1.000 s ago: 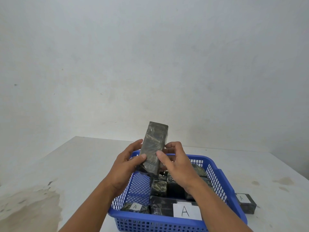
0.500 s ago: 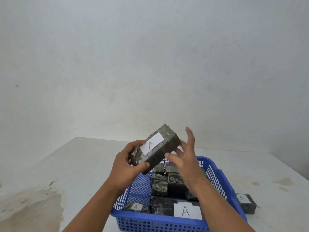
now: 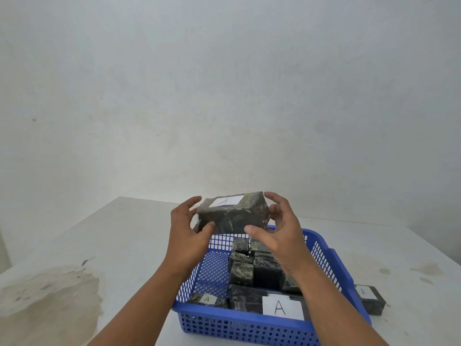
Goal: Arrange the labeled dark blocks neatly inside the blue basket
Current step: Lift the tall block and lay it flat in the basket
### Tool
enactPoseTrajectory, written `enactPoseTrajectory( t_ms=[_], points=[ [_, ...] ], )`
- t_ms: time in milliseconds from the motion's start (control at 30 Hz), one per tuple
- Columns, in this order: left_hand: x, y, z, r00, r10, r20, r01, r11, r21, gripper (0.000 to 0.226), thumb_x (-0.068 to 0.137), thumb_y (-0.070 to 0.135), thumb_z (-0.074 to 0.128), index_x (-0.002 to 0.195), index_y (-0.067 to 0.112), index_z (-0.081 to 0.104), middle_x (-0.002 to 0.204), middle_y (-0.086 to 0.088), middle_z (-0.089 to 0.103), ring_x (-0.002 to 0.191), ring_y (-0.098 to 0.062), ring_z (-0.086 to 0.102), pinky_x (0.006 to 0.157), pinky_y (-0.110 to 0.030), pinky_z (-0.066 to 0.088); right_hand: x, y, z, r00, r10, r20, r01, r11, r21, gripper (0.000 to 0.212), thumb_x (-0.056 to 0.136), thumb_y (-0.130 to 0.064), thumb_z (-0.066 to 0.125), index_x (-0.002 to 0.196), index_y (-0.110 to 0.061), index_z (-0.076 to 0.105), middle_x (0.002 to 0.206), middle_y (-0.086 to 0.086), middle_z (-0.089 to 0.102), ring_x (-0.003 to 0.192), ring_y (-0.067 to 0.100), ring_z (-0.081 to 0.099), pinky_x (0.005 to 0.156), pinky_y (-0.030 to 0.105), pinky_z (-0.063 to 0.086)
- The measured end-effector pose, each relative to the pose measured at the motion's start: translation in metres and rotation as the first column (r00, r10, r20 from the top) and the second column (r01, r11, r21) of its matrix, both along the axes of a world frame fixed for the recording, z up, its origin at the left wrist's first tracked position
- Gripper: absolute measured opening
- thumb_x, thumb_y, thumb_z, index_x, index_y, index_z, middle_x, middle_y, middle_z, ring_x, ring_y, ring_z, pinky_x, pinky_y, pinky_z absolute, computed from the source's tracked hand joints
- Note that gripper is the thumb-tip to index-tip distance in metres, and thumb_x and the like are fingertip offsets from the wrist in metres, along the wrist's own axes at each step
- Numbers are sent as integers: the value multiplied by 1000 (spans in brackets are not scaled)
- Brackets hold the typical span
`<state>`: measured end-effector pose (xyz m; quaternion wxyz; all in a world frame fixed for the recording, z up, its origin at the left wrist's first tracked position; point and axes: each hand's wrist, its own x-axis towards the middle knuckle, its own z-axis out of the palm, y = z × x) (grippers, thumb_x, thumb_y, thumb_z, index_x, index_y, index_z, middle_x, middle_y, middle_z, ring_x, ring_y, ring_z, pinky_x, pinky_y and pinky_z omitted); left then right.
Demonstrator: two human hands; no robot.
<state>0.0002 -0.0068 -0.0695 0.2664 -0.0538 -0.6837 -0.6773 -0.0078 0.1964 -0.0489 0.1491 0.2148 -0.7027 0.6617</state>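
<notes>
My left hand point(image 3: 185, 236) grips the dark block point(image 3: 233, 213) at its left end; my right hand point(image 3: 282, 231) cups its right end, thumb free. It hangs, label up, above the blue basket point(image 3: 329, 265) at lower centre, which holds other labeled blocks point(image 3: 252, 268).

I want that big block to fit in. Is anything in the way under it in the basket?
Nothing visible blocks the left part of the blue basket. Smaller dark blocks fill its right side, below the held block.

A single head-worn camera looks forward and down, close over the table point(image 3: 104, 245), toward the wall point(image 3: 224, 83).
</notes>
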Motion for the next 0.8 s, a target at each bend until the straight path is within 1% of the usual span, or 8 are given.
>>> enactPoseTrajectory(
  t_ms=[67, 133, 300, 367, 433, 500, 600, 800],
  points=[
    [-1, 0, 0, 999, 41, -11, -42, 998, -55, 48, 89, 12, 68, 122, 43, 54, 128, 14, 49, 111, 18, 47, 81, -2, 43, 3, -2, 1, 1000, 4, -11, -4, 999, 32, 73, 70, -10, 90, 131, -26, 53, 125, 16, 48, 121, 28, 55, 88, 39, 60],
    [-1, 0, 0, 998, 53, -17, -55, 993, -100, 47, 92, 16, 65, 121, 51, 54, 123, 23, 51, 107, 25, 46, 82, -6, 42, 7, -3, 4, 998, 54, -11, -53, 996, 72, 69, 71, -13, 89, 128, -20, 51, 128, 15, 49, 122, 24, 55, 91, 37, 59],
    [-3, 0, 2, 999, -48, 24, 48, 999, -2, 51, 98, 3, 51, 133, 41, 52, 136, 7, 57, 126, -5, 52, 103, -41, 49, 14, -4, 5, 965, 253, 75, -255, 967, 23, 41, 82, -21, 72, 110, -1, 48, 115, 26, 55, 111, 37, 56, 86, 41, 56],
    [-3, 0, 2, 995, -90, 39, 88, 995, 55, 50, 100, 2, 47, 134, 38, 52, 137, 2, 58, 128, -13, 53, 102, -46, 49, 15, -3, 6, 968, 241, 69, -246, 966, 82, 42, 82, -20, 71, 115, -5, 49, 117, 26, 54, 114, 40, 54, 92, 48, 54],
    [-2, 0, 3, 992, -120, 43, 115, 989, 93, 49, 101, 3, 45, 134, 39, 53, 137, 0, 58, 128, -17, 54, 102, -47, 49, 13, -2, 6, 961, 269, 69, -277, 950, 142, 54, 85, -21, 74, 133, -20, 48, 123, 18, 53, 117, 31, 56, 94, 48, 55],
    [-3, 0, 3, 993, -106, 51, 102, 991, 85, 48, 102, 8, 44, 133, 43, 53, 140, 1, 56, 129, -16, 52, 103, -46, 48, 11, -2, 2, 954, 292, 66, -299, 930, 211, 60, 89, -24, 73, 143, -32, 48, 130, 10, 52, 123, 19, 56, 96, 39, 56],
    [-4, 0, 4, 998, -34, 47, 32, 998, 45, 41, 102, 14, 46, 129, 44, 57, 138, 3, 55, 128, -10, 51, 104, -44, 48, 7, -8, -4, 977, 212, 9, -200, 904, 379, 50, 85, -37, 71, 134, -36, 61, 124, -1, 58, 120, 9, 57, 99, 27, 52],
    [-8, -2, 5, 995, 46, 90, -47, 999, 9, 35, 95, 14, 60, 120, 37, 61, 118, 11, 63, 115, -4, 58, 82, -18, 50, 3, -9, -7, 995, 90, -49, -73, 960, 270, 43, 81, -41, 73, 121, -25, 71, 110, -6, 73, 103, 12, 71, 88, 37, 60]
  ],
)
